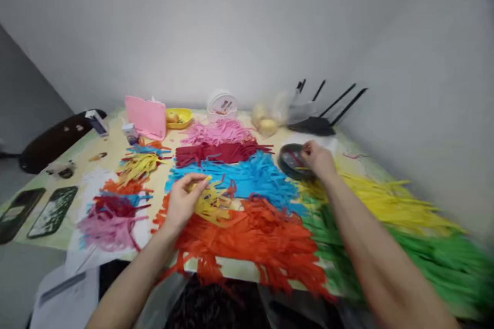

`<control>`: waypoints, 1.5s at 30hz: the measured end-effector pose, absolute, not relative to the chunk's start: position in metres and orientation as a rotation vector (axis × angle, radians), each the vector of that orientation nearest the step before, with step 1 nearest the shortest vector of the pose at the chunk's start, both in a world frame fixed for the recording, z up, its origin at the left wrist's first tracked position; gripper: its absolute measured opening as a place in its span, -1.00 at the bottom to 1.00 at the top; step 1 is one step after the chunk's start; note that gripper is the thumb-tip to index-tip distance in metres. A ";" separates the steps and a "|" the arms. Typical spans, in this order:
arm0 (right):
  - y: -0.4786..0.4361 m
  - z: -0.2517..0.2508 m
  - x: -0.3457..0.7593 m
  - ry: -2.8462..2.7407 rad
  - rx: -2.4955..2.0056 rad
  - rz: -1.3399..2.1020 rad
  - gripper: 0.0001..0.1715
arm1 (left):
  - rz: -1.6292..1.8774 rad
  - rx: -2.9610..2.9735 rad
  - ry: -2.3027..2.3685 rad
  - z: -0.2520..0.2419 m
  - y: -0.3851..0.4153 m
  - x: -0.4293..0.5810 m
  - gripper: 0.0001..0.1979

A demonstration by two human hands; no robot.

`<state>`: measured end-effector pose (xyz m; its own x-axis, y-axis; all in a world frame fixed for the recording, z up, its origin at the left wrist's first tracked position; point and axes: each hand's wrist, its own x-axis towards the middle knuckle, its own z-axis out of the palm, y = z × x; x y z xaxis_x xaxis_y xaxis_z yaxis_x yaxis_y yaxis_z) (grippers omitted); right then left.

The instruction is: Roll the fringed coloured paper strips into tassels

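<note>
My left hand (184,199) pinches a bunch of yellow fringed paper strips (214,204), which hangs over the orange fringed strips (239,236). Over at the right, my right hand (317,158) is at the rim of a dark round dish (289,162) with small reddish bits in it. Its fingers are pinched together, and what they hold, if anything, is too blurred to name. Blue fringed strips (247,175) lie just beyond my left hand. Crimson strips (219,152) and pink strips (219,132) are spread farther back.
Yellow strips (389,200) and green strips (436,257) cover the right side. Mixed coloured tassels (111,221) lie on white paper at left, near two phones (54,211). Behind stand a pink stand-up case (146,117), a yellow bowl (185,117) and a white round container (221,105).
</note>
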<state>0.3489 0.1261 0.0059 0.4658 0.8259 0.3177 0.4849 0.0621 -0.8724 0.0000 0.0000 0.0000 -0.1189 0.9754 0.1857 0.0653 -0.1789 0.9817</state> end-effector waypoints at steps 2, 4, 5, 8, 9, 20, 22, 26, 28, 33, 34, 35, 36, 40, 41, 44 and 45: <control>0.115 0.006 0.337 -1.207 -1.566 0.401 -0.87 | 1.416 1.329 1.263 -0.002 -0.007 0.001 -0.79; 0.095 0.006 0.315 -1.263 -1.502 0.488 -0.86 | 1.411 1.328 1.259 -0.003 -0.013 0.004 -0.81; 0.079 0.006 0.300 -1.299 -1.451 0.556 -0.82 | 1.405 1.324 1.245 -0.003 -0.017 0.005 -0.82; 0.021 0.006 0.244 -1.391 -1.216 0.863 -0.71 | 1.387 1.319 1.208 -0.002 -0.030 0.012 -0.84; 0.002 0.005 0.226 -1.386 -1.126 0.983 -0.71 | 1.386 1.329 1.205 -0.002 -0.034 0.015 -0.85; -0.048 -0.010 0.162 -1.246 -0.923 1.158 -0.82 | 1.431 1.464 1.244 -0.007 -0.064 0.014 -0.90; -0.049 -0.011 0.160 -1.244 -0.922 1.172 -0.81 | 1.455 1.554 1.265 -0.008 -0.065 0.012 -0.91; -0.050 -0.013 0.160 -1.291 -0.930 1.202 -0.80 | 1.448 1.828 1.323 -0.010 -0.067 0.007 -0.91; -0.049 -0.015 0.161 -1.321 -0.943 1.204 -0.79 | 1.385 1.964 1.379 -0.010 -0.068 0.005 -0.89; -0.052 -0.022 0.164 -1.360 -0.986 1.135 -0.79 | 1.306 2.157 1.443 -0.011 -0.070 0.004 -0.87; -0.053 -0.024 0.164 -1.368 -0.996 1.110 -0.81 | 1.309 2.158 1.443 -0.012 -0.070 0.005 -0.88; -0.054 -0.025 0.164 -1.378 -1.000 1.087 -0.84 | 1.317 2.137 1.441 -0.012 -0.070 0.006 -0.89; -0.055 -0.025 0.164 -1.385 -1.001 1.070 -0.86 | 1.328 2.093 1.432 -0.013 -0.070 0.007 -0.89; -0.055 -0.023 0.166 -1.397 -0.973 1.096 -0.83 | 1.328 1.851 1.329 -0.012 -0.070 0.009 -0.89; -0.054 -0.022 0.167 -1.412 -0.963 1.118 -0.81 | 1.317 1.834 1.310 -0.012 -0.070 0.009 -0.89; -0.053 -0.020 0.170 -1.496 -0.973 1.127 -0.75 | 1.299 1.899 1.308 -0.010 -0.071 0.009 -0.89; -0.053 -0.021 0.171 -1.524 -0.993 1.100 -0.73 | 1.296 1.921 1.315 -0.009 -0.072 0.008 -0.88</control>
